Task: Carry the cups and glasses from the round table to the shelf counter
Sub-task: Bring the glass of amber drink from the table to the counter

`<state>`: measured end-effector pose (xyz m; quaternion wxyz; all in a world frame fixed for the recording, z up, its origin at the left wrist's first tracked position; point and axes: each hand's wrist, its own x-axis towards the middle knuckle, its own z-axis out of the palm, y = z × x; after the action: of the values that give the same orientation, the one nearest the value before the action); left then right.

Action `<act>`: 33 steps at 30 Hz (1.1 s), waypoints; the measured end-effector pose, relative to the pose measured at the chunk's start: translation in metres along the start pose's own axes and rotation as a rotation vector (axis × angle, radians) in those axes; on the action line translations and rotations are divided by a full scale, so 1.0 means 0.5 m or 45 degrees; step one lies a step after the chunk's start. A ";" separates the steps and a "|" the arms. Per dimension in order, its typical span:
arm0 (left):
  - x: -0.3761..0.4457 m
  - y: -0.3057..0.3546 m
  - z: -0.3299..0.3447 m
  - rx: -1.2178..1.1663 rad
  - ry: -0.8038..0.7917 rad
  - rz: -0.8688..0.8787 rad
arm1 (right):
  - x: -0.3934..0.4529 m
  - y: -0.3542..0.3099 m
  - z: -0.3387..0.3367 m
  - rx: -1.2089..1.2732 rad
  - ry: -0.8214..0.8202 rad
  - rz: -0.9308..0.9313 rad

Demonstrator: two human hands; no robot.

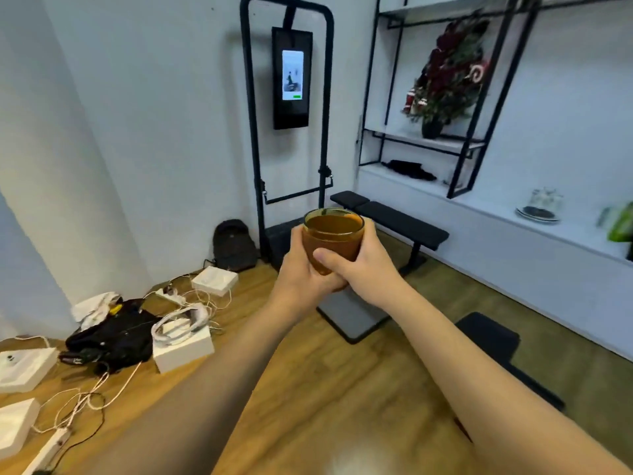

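We carry a clear round glass of brown liquid mid-room, left hand and right hand with fingers clamped around it; the white shelf surface lies ahead right, delivery pending

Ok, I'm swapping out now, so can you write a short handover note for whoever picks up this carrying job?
Left hand: wrapped around the left side and bottom of the glass.
Right hand: wrapped around its right side, thumb across the front.
The glass is upright, filled close to the rim with brown liquid, and held in the air over the wooden floor.
The shelf counter is ahead to the right; a glass-domed plate already stands on it.
Done: this glass is picked up.
Left: set it on the counter. The round table is out of view, so what remains there is unknown.
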<state>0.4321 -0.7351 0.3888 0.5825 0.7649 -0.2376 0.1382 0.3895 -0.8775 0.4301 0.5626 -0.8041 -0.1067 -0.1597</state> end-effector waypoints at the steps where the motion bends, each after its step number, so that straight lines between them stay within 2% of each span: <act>1: 0.010 0.016 0.070 -0.029 -0.032 0.028 | -0.013 0.022 -0.064 -0.018 0.044 0.012; 13: 0.078 0.152 0.625 -0.285 -0.240 0.036 | -0.107 0.171 -0.581 -0.101 0.285 0.151; 22: 0.159 0.197 0.932 -0.292 -0.444 0.074 | -0.130 0.284 -0.846 -0.158 0.518 0.246; 33: 0.341 0.192 1.270 -0.346 -0.542 0.064 | -0.020 0.451 -1.149 -0.220 0.616 0.341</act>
<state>0.4847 -1.3973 0.3716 0.6131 0.6853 -0.3904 -0.0449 0.3808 -1.4944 0.4113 0.5173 -0.7945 0.1516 -0.2796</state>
